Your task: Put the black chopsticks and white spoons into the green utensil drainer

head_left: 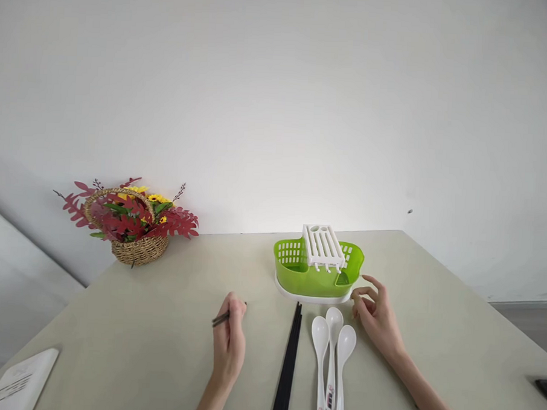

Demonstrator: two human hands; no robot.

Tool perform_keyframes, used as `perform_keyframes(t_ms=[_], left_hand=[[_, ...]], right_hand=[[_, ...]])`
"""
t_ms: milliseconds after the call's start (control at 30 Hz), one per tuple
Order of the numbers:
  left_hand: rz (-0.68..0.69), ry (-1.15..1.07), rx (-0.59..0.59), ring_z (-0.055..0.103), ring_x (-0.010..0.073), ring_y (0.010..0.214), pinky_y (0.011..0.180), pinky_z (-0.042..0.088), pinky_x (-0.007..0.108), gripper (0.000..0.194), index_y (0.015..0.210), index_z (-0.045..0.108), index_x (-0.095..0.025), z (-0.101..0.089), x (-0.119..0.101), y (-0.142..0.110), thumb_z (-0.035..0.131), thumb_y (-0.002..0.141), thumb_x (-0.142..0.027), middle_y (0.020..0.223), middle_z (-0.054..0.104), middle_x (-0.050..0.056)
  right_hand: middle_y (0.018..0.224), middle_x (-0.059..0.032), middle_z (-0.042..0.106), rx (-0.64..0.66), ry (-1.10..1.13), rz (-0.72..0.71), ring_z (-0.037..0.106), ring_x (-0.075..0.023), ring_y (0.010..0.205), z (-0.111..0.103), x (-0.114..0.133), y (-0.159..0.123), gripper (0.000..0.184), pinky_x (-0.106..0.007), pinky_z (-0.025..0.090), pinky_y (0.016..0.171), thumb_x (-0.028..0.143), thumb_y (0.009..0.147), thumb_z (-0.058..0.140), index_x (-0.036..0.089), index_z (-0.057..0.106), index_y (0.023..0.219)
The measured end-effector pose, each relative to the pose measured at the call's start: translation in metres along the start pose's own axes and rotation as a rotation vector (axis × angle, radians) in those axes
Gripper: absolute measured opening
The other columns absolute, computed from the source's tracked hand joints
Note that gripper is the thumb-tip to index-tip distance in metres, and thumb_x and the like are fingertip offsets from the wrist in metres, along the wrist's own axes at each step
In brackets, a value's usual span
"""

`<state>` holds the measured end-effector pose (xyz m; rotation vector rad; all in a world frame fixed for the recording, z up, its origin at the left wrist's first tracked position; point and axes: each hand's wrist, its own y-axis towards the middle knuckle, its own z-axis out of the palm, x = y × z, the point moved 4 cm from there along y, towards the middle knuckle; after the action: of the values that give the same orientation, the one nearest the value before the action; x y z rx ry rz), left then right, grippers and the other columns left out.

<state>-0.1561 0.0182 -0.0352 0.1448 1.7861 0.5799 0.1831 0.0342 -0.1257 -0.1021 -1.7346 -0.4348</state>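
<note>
My left hand (229,339) is raised over the left-centre of the table, its fingers closed around thin dark chopsticks (221,319). Only short ends of these poke out on either side of the fist. At the right end of a green plastic utensil basket (309,283), my right hand (375,312) has bent fingers gripping its side by the white base tray (292,295). A white slotted rack (323,246) with small hooks sits across the basket's top. In front of it lie several black chopsticks (288,363) in a bundle and three white spoons (333,352), bowls pointing away from me.
A wicker basket (140,249) with red leaves and yellow flowers stands at the table's back left. A white sheet or booklet (21,381) lies at the near left edge, and a dark object (545,386) at the right edge. The wall closes off the back.
</note>
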Motion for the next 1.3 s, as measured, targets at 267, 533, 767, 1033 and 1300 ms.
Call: perform_keyframes(t_ms=[267,533,767,1033,1300], left_hand=[[-0.256,0.074,-0.219,0.053,0.0225,0.091,0.085,0.043,0.034,0.047,0.083,0.057,-0.023,-0.01,0.018,0.005,0.04,0.102,-0.062,0.096,0.055,0.004],[-0.553,-0.669,-0.137,0.062,0.0159,0.072,0.075,0.054,0.032,0.051,0.081,0.06,-0.019,0.006,0.045,0.007,0.081,0.075,-0.066,0.082,0.057,-0.002],[-0.703,-0.964,0.026,0.063,0.0124,0.069,0.081,0.062,0.034,0.044,0.075,0.062,-0.016,0.031,0.043,-0.005,0.093,0.07,-0.046,0.078,0.06,-0.003],[-0.738,-1.088,0.364,0.062,0.0115,0.068,0.088,0.061,0.038,0.033,0.075,0.062,-0.016,0.051,0.023,-0.025,0.08,0.088,-0.041,0.083,0.059,-0.002],[-0.684,-1.012,0.479,0.065,0.0144,0.072,0.087,0.059,0.039,0.039,0.075,0.061,-0.016,0.055,0.018,-0.031,0.073,0.093,-0.048,0.086,0.055,-0.001]], right_hand=[[0.098,-0.0016,0.067,-0.083,0.013,0.12,0.064,-0.0163,0.062,-0.007,-0.012,0.005,0.06,-0.029,0.05,0.054,0.065,0.09,0.063,0.025,0.049,0.132],[0.102,-0.0041,0.067,-0.097,-0.019,0.115,0.065,-0.0157,0.062,-0.007,-0.014,0.005,0.053,-0.03,0.05,0.056,0.065,0.092,0.06,0.024,0.055,0.125],[0.082,-0.001,0.065,0.013,0.07,0.049,0.059,-0.0161,0.065,-0.002,0.008,-0.005,0.037,-0.029,0.049,0.06,0.058,0.092,0.066,0.022,0.067,0.102],[0.066,0.0057,0.047,0.282,0.811,0.3,0.026,-0.005,0.041,0.006,0.026,-0.011,0.028,-0.015,0.02,0.028,0.05,0.092,0.07,0.024,0.065,0.084],[0.071,0.0019,0.063,0.579,0.571,0.221,0.04,-0.0023,0.035,0.024,0.033,-0.03,0.036,-0.013,0.029,0.027,0.051,0.088,0.079,0.019,0.072,0.103]])
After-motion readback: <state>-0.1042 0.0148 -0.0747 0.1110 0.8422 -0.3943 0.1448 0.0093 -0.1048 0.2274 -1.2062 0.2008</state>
